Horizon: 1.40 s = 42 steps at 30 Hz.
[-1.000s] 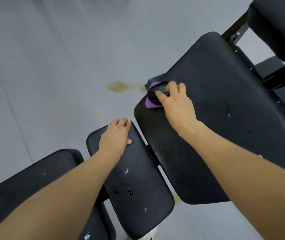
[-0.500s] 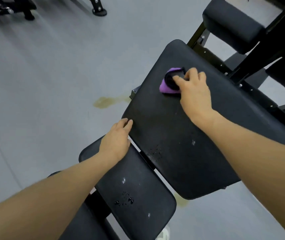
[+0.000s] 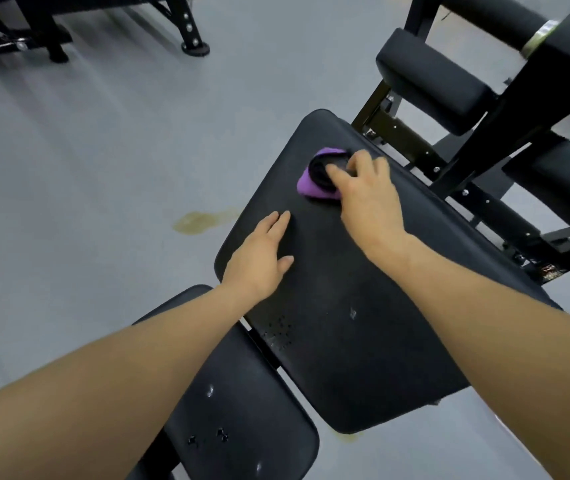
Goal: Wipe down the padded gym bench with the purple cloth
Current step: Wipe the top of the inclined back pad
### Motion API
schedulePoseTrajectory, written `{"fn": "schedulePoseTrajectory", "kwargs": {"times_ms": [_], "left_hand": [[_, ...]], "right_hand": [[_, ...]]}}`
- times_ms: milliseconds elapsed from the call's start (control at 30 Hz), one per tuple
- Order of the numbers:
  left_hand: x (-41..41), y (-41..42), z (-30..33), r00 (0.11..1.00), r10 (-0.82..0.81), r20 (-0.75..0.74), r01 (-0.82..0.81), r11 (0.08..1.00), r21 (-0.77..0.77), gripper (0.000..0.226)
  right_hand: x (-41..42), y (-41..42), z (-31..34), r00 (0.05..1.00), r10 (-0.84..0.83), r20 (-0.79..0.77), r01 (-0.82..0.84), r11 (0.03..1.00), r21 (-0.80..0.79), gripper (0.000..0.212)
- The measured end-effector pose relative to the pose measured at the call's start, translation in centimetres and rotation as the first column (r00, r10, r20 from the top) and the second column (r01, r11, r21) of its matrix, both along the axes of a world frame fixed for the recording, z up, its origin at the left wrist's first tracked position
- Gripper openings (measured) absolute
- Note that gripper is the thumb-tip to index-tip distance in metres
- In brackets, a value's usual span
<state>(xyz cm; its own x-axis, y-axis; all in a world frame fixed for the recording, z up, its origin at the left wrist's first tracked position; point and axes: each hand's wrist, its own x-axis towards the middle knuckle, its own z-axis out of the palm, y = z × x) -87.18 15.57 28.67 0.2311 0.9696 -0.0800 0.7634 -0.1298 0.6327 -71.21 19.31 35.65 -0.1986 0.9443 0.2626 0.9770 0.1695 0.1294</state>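
Right hand (image 3: 368, 195) grips purple cloth (image 3: 311, 183) near bench pad (image 3: 345, 341)'s far edge; left hand (image 3: 259, 258) rests flat, fingers straight

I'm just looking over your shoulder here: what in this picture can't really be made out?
- Head view: most of the purple cloth is covered by the right hand.
- The bench pad under both forearms and the left hand is hidden.
- The yellowish floor stain: what it is cannot be told.
- The black frame at the top edge is cut off.
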Motion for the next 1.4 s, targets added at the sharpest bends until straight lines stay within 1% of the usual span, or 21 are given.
{"fn": "schedulePoseTrajectory", "kwargs": {"times_ms": [33,133,300,433,533,567,633,667,700,767,800,900,933,1033,1133,1233,1300,1400], "left_hand": [[0.5,0.1,0.0,1.000,0.002,-0.021,-0.002,1.000,-0.002,0.071],[1.1,-0.1,-0.3,0.994,0.018,-0.104,-0.018,1.000,0.001,0.073],[1.7,-0.1,-0.3,0.986,0.060,-0.152,-0.057,0.998,0.023,0.072],[1.9,-0.2,-0.4,0.983,0.068,-0.170,-0.061,0.997,0.042,0.072],[1.6,0.1,-0.6,0.982,0.050,-0.184,-0.041,0.998,0.054,0.072],[1.6,0.2,-0.6,0.980,0.047,-0.195,-0.037,0.998,0.055,0.071],[1.8,0.2,-0.6,0.973,0.053,-0.223,-0.036,0.996,0.078,0.071],[1.9,0.2,-0.7,0.972,0.056,-0.230,-0.035,0.995,0.093,0.071],[1.9,0.2,-0.8,0.971,0.056,-0.234,-0.031,0.994,0.109,0.071],[1.7,0.3,-1.1,0.971,0.047,-0.235,-0.015,0.991,0.136,0.070],[1.6,0.4,-1.1,0.971,0.043,-0.235,-0.007,0.989,0.150,0.070],[1.4,0.6,-1.3,0.969,0.030,-0.244,0.015,0.984,0.180,0.072],[1.4,0.7,-1.4,0.969,0.024,-0.244,0.023,0.982,0.189,0.072],[1.0,0.9,-1.9,0.970,0.007,-0.243,0.047,0.976,0.214,0.073],[0.8,1.3,-2.2,0.961,0.005,-0.278,0.070,0.963,0.259,0.071],[0.8,1.5,-2.3,0.959,-0.012,-0.282,0.100,0.948,0.301,0.070],[0.7,1.7,-2.3,0.960,-0.068,-0.270,0.154,0.937,0.314,0.075],[0.3,1.9,-1.6,0.942,-0.178,-0.286,0.256,0.930,0.263,0.085]], "right_hand": [[0.0,0.2,-0.2,1.000,0.015,-0.005,-0.015,1.000,0.011,0.048],[0.5,-0.4,-0.8,0.997,0.074,-0.027,-0.074,0.997,-0.025,0.054],[1.1,-0.3,-0.4,0.992,0.128,-0.023,-0.129,0.990,-0.054,0.054],[2.0,-2.2,-1.0,0.991,0.132,-0.001,-0.132,0.987,-0.089,0.056],[2.2,-3.8,-1.2,0.996,0.082,0.043,-0.078,0.993,-0.093,0.055],[2.2,-4.1,-1.3,0.995,0.074,0.069,-0.068,0.995,-0.076,0.052],[2.1,-4.1,-1.3,0.991,0.079,0.112,-0.080,0.997,0.009,0.043],[1.9,-3.9,-1.3,0.988,0.096,0.117,-0.103,0.993,0.057,0.042],[1.5,-3.7,-1.3,0.988,0.113,0.106,-0.121,0.990,0.073,0.049],[0.6,-3.5,-1.7,0.992,0.099,0.071,-0.105,0.991,0.086,0.066],[0.3,-3.1,-2.1,0.994,0.082,0.066,-0.089,0.989,0.116,0.068],[-0.5,-1.9,-2.9,0.995,0.054,0.087,-0.070,0.977,0.201,0.050],[-0.8,-1.5,-3.0,0.995,0.055,0.087,-0.072,0.975,0.208,0.048],[-0.5,-1.1,-3.7,0.996,0.076,0.048,-0.083,0.984,0.159,0.050],[0.3,-2.0,-4.4,0.992,0.110,0.056,-0.118,0.980,0.161,0.042],[1.0,-3.4,-4.7,0.988,0.135,0.071,-0.144,0.976,0.160,0.044],[1.4,-4.7,-5.0,0.987,0.140,0.081,-0.152,0.975,0.163,0.049],[1.7,-6.0,-5.9,0.988,0.116,0.098,-0.130,0.979,0.158,0.053]]}}
